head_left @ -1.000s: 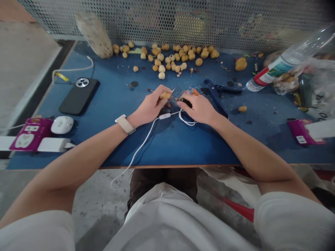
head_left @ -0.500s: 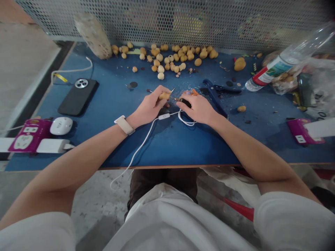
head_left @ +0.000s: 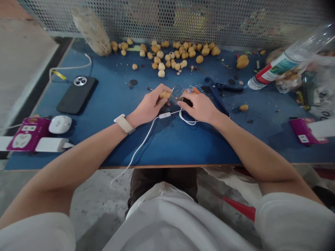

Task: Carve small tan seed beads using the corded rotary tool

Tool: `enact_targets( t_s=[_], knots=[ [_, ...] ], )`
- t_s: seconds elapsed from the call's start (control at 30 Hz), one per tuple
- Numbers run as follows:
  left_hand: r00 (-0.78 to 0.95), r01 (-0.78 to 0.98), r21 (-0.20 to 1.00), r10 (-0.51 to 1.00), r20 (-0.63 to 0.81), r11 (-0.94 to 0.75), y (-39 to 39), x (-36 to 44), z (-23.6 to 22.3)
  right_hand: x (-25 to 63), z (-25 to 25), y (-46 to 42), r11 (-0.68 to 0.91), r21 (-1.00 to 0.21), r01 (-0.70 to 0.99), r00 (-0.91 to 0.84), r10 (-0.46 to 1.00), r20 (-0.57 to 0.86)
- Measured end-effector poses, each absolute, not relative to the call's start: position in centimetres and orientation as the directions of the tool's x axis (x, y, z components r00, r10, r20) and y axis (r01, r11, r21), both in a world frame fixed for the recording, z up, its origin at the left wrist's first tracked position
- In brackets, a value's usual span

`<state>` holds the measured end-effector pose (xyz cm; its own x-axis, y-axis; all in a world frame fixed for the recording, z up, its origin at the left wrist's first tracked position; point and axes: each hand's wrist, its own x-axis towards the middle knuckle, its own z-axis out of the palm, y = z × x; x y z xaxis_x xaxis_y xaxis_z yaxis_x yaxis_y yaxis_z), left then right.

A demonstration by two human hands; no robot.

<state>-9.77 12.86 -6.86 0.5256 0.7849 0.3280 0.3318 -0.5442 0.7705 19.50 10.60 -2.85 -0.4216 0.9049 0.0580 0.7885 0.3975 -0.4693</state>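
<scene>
Just two hands: left hand (head_left: 149, 108) curled round one tan-handled pick (head_left: 165, 94), right hand (head_left: 196, 108) closed over one black lump (head_left: 187, 101).

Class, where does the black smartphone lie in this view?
In the head view, the black smartphone lies on the blue table, left of the left hand and above a magenta power strip.

Small round fruits (head_left: 161, 65) lie on the bench (head_left: 178, 146) before the perforated metal mesh (head_left: 167, 21). A flat smartphone (head_left: 77, 94) lies left of the left hand (head_left: 149, 106), a plastic bottle (head_left: 277, 66) right of the right hand (head_left: 200, 108).
</scene>
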Motion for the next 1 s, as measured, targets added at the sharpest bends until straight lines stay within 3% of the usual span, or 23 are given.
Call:
enact_targets(
  t_s=[1.0],
  knots=[
    [0.557, 0.362, 0.759, 0.778, 0.290, -0.542, 12.1, -10.1, -5.5, 20.1, -2.6, 10.4, 0.421, -0.405, 0.812, -0.446, 0.894, 0.037]
  ],
)
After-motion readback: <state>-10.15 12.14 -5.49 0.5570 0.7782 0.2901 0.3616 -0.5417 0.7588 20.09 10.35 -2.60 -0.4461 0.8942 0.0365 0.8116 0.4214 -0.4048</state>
